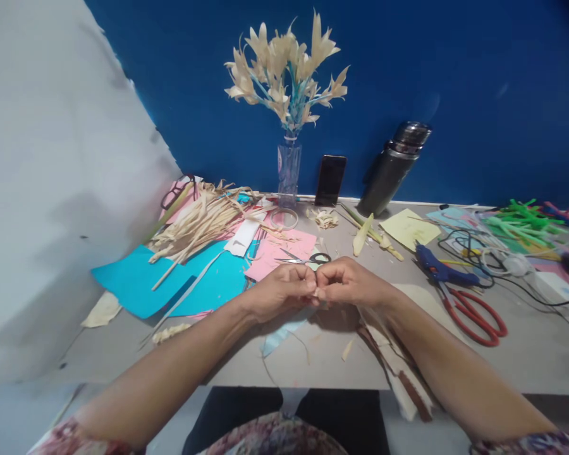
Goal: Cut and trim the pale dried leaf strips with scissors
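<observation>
My left hand (284,291) and my right hand (348,282) meet fingertip to fingertip above the middle of the table. Both are closed in a pinch, and a small pale piece shows between them, too small to name. Just behind the hands lie small scissors (303,260) with black handles, partly on a pink sheet (296,243). Beneath my hands is a strip of light blue paper (277,340). Under my right forearm, long pale and brown dried strips (401,373) hang over the table's front edge.
A clear bottle (288,170) holds pale husk-like flowers (284,69). Beside it lean a phone (330,181) and a dark flask (392,170). Dried strips (199,221) lie on blue paper (123,275) at left. At right are a blue glue gun (439,265), red-handled scissors (477,316) and green pipe cleaners (521,221).
</observation>
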`<state>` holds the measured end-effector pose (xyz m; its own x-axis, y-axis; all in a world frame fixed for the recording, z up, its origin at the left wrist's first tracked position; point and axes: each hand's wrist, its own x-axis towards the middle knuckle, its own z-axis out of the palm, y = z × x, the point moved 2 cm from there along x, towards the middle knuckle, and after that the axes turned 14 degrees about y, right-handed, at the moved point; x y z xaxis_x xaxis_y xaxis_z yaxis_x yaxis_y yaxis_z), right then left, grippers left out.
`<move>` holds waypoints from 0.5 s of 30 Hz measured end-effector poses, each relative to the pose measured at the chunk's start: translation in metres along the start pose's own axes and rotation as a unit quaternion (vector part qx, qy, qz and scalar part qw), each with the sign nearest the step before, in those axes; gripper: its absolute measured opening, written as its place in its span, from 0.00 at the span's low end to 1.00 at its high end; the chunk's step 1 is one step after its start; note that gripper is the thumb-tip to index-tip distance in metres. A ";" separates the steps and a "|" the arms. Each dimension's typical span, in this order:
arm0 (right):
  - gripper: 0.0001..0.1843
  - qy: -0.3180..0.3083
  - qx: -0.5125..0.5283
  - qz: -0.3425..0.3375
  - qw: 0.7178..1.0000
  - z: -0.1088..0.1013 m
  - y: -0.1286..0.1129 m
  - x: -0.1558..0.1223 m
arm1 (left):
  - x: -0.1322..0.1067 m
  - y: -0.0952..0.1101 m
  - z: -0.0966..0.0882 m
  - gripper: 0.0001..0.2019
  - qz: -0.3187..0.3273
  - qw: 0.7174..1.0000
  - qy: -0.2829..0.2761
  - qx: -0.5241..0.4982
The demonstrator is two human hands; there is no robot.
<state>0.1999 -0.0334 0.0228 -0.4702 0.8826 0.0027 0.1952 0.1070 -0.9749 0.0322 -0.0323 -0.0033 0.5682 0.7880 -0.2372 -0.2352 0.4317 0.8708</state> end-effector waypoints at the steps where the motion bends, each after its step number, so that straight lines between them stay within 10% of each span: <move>1: 0.09 -0.004 0.021 0.005 1.000 -0.001 0.000 -0.001 | -0.001 0.004 -0.001 0.15 -0.009 0.999 -0.021 -0.022; 7: 0.15 0.113 0.065 0.026 0.991 -0.005 0.004 0.002 | 0.001 0.023 -0.011 0.13 0.040 0.981 0.041 -0.187; 15: 0.10 0.225 -0.001 -0.009 0.974 0.008 0.017 0.013 | 0.010 0.001 -0.003 0.15 0.048 0.979 0.171 -0.101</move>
<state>0.1907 -0.0239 0.0043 -0.0495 0.9917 0.1183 0.1923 0.1257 -0.9733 0.0351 -0.0224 -0.0066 0.2464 0.9153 -0.3186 -0.4446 0.3989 0.8020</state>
